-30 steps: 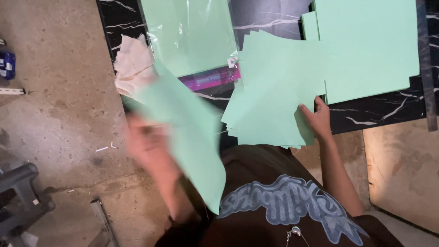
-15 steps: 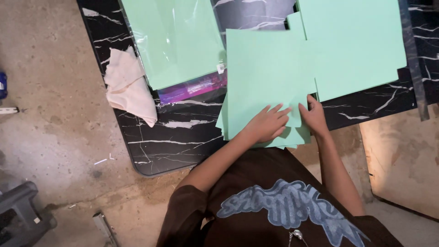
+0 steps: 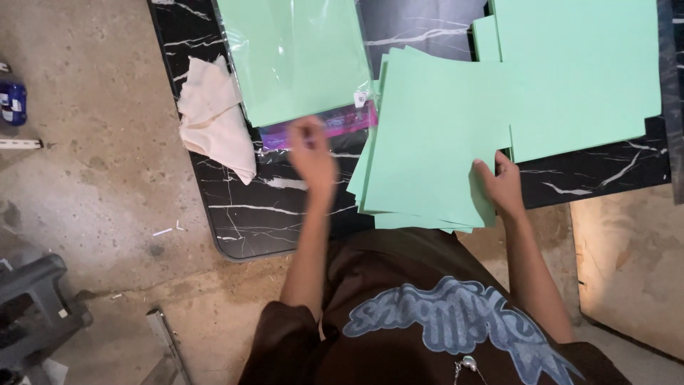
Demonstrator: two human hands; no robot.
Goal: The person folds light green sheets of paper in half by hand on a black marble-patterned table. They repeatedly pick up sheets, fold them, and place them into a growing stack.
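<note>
Green paper stack (image 3: 434, 135) on the black marbled surface (image 3: 285, 214), pinned by our right hand (image 3: 502, 187).
Our left hand (image 3: 312, 153), blurred left of the stack, grip indiscernible; a careless swipe there could have fanned the loosely squared sheets.

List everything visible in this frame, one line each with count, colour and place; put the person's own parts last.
table: one, black with white veins, upper middle.
wrapped paper pack: one, mint green in clear plastic, top of table, left of centre.
pink strip: one, pink-purple, at the pack's lower edge.
loose sheet stack: one stack, mint green, table's near edge.
second sheet pile: one, mint green, top right.
cloth: one, cream, crumpled at the table's left edge.
blue object: one, blue, floor, far left.
grey stool: one, grey, bottom left.
left hand: blurred, over the table near the pink strip, grip unclear.
right hand: fingers on the stack's lower right corner.
</note>
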